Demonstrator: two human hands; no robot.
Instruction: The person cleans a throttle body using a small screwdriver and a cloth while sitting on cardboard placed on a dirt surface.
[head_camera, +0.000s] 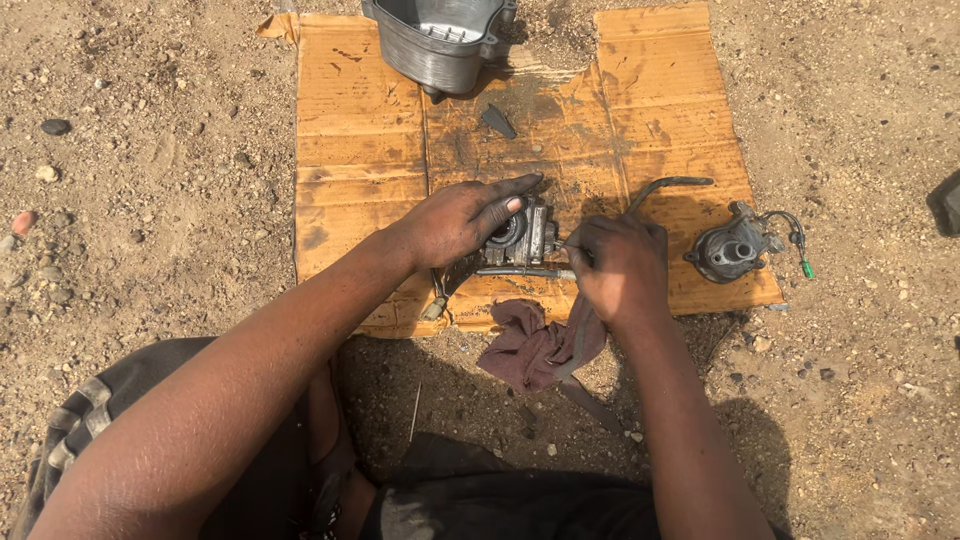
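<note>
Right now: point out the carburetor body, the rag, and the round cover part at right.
carburetor body (527, 236), head view, on its metal face.
rag (530, 345), head view, on its bunched middle.
round cover part (733, 250), head view, on its domed top.
</note>
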